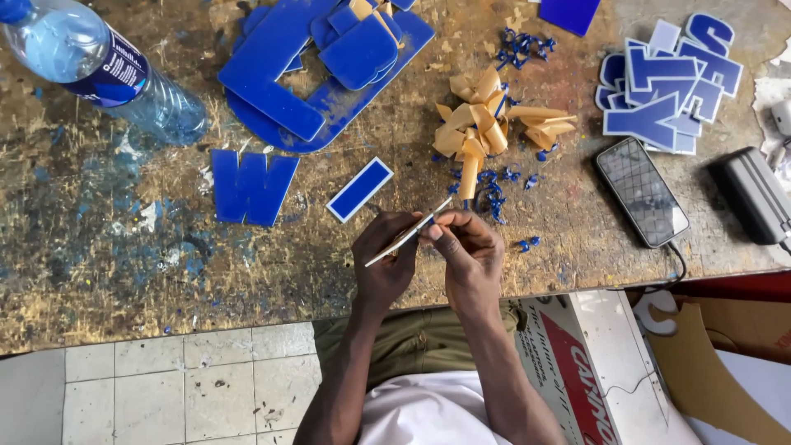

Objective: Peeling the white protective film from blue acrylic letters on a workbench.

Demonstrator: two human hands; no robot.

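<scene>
Near the centre of the frame, just below the middle, both hands hold one thin flat strip (409, 233), seen from its edge. The left hand (383, 259) grasps it from below, with the fingers closed around its lower part. The right hand (468, 251) pinches its upper end between thumb and fingertips. The strip is tilted, with the low end to the left and the high end to the right, and it is above the edge of the worn wooden table (124, 264).

Just above the hands lies a small blue rectangle (360, 189) with a white border. Left of it lies a blue letter (251, 187). A pile of tan paper peels (486, 124) is at the upper centre, with small blue scraps (493, 194) around it. A bottle (99, 70) lies at the upper left. A phone (642, 191) is at the right, and more blue letters (669, 82) are stacked at the upper right.
</scene>
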